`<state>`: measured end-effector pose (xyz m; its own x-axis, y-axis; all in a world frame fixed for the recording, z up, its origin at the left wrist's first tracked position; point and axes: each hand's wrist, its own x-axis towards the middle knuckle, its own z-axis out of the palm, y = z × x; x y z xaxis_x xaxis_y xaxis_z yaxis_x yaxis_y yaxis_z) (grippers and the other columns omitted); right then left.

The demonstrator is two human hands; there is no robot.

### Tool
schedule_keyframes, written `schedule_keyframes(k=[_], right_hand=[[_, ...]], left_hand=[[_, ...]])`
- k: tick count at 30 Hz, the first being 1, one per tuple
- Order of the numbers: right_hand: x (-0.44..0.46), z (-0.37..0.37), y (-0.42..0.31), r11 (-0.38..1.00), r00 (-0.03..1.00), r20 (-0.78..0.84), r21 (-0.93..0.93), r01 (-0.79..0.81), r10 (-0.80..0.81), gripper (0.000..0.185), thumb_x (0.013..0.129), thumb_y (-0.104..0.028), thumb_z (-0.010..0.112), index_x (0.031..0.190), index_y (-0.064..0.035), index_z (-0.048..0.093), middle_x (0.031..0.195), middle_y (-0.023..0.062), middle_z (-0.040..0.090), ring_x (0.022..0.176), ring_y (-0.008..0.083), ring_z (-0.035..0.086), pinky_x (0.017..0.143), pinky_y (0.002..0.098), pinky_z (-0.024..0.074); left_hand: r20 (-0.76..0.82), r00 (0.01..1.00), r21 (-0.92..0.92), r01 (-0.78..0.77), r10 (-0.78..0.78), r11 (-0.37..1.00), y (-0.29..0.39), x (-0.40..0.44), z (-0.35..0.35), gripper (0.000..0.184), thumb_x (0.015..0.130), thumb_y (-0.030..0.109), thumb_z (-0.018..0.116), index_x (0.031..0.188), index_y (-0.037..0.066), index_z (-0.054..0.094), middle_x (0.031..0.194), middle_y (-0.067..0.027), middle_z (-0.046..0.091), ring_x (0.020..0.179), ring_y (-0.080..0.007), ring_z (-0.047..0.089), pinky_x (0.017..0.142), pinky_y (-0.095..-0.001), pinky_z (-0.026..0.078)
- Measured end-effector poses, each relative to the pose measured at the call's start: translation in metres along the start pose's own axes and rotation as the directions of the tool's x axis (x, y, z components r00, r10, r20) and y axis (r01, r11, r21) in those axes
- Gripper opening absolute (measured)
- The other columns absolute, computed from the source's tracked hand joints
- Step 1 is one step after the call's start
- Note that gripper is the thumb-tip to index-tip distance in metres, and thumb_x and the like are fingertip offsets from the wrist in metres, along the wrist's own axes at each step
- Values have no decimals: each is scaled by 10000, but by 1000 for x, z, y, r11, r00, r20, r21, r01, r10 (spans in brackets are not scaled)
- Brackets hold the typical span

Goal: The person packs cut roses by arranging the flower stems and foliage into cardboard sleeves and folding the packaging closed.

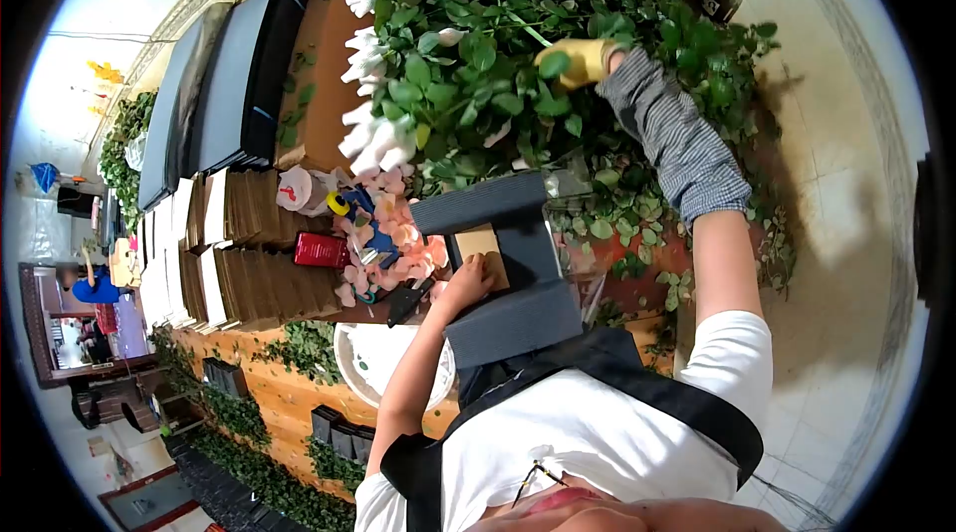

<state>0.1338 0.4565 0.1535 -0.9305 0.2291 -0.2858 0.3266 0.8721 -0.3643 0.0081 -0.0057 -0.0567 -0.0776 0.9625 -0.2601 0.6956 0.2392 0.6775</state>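
My left hand (468, 283) rests on a small tan cardboard piece (484, 245), its fingers laid over the card's edge. Beneath the card lies a black corrugated sheet (518, 321) with raised sides, close to my body. Stretched out to the far right, my right hand (578, 62) wears a yellow glove and a checked sleeve (677, 139). It is closed on a light green leafy stem (533, 34) at the big pile of leafy stems (488, 84); leaves partly cover the fingers. White sleeve-like wraps (378, 139) cover the stem ends on the pile's left.
Pink petals (398, 233), a red box (321, 250) and a yellow tape measure (339, 204) lie left of the sheet. Stacked cardboard (269, 283) and black cartons (244, 84) stand farther left. A white basin (349, 358) sits below. A person in blue (97, 285) is far left.
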Motion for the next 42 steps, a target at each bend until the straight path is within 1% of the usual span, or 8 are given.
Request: schedule_keyframes(k=[3,4,9,19,23,27,31,42], right_hand=[[11,-21,-10,963,828,-498,65,-261,258,461,820,-55,700,1276,-58,629,1015,112,711,925,271,680,894,381,544],[22,-15,-6,750,790,-609,-487,-448,77,316,832,-85,694,1148,-72,690,980,125,707,930,275,672,899,371,528],[67,143,18,859,532,-835,-164,-486,142,313,873,-121,609,1182,-79,636,1166,107,675,1127,360,598,1053,496,420],[-9,48,5,666,766,-487,739,105,419,452,966,-92,565,1416,-73,530,1417,162,562,1294,291,532,1118,372,398],[-59,73,52,786,714,-659,-302,-539,236,475,791,97,574,1214,-102,664,1244,111,668,1273,277,552,1129,433,391],[-83,92,137,762,705,-546,-175,-623,452,444,777,-18,682,1209,-119,665,1060,101,715,1105,307,631,1098,458,422],[-145,-2,20,764,138,-990,-117,-635,-36,317,814,0,656,1112,-100,700,881,100,701,845,303,661,1054,460,456],[-227,162,-116,978,940,-277,115,-175,201,223,779,-31,716,953,-161,763,889,101,720,830,275,679,764,403,555]], left_hand=[[20,1000,-22,23,-23,999,-4,-1,5,420,891,246,704,1122,-42,505,1061,-279,603,1009,-459,601,870,-454,510],[-10,999,-24,37,-37,999,2,-3,4,414,888,243,703,1114,-42,504,1047,-277,599,1000,-462,596,867,-460,506],[9,997,-16,75,-75,997,9,-3,-3,403,902,242,664,1119,-45,483,1102,-307,576,988,-492,608,857,-504,516],[34,997,-128,68,-64,989,8,-2,-9,334,918,226,667,1015,-53,512,961,-282,590,905,-470,586,795,-486,495],[109,991,-118,90,-77,989,-7,1,-2,381,912,251,654,1081,-56,505,1071,-302,576,984,-482,597,864,-486,507],[123,989,-84,89,-79,992,11,-1,-16,378,903,240,653,1096,-48,503,1073,-303,574,984,-488,588,864,-493,505],[74,996,-92,64,-57,994,10,-2,-13,352,896,223,654,1076,-47,518,1032,-294,595,973,-479,598,860,-483,508],[496,813,-445,539,-304,715,0,8,-68,624,1046,542,396,1323,7,561,1192,-137,662,1117,-274,623,1018,-393,461]])
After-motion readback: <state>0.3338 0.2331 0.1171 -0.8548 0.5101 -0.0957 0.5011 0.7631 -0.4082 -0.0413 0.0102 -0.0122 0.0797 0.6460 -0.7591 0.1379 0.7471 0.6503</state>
